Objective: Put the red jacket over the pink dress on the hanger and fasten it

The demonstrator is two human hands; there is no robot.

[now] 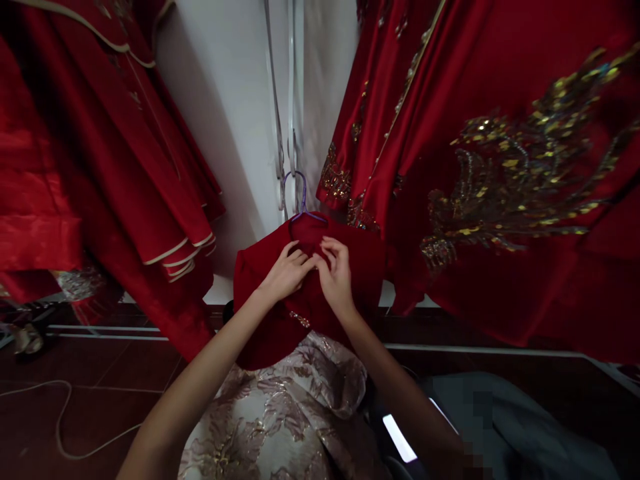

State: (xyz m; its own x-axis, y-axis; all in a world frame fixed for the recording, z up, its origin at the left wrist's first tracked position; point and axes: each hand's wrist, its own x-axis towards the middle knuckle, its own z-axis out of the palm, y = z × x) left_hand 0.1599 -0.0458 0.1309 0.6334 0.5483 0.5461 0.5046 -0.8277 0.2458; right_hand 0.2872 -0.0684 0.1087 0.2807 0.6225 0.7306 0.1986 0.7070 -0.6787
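Note:
A short red jacket [255, 273] hangs in front of me on a purple wire hanger [303, 190]. Both hands meet at its front, just below the neckline. My left hand [289, 272] has its fingers bent and pinched at the jacket's front edge. Close against it, my right hand [336, 272] is curled, thumb and fingertips on the same spot. What sits between the fingertips is mostly hidden, perhaps the front edge or a fastener. Lower on the jacket front shows a jewelled clasp [300, 319]. Beneath the hem, a pale floral brocade fabric [270, 413] bunches up.
Red garments with pale trim [150, 167] hang at left. A red garment with gold sequin embroidery [520, 167] hangs at right. Metal rack rails [480, 349] run low behind. A white cable [63, 427] lies on the floor, and a lit phone-like screen [399, 438] glows lower right.

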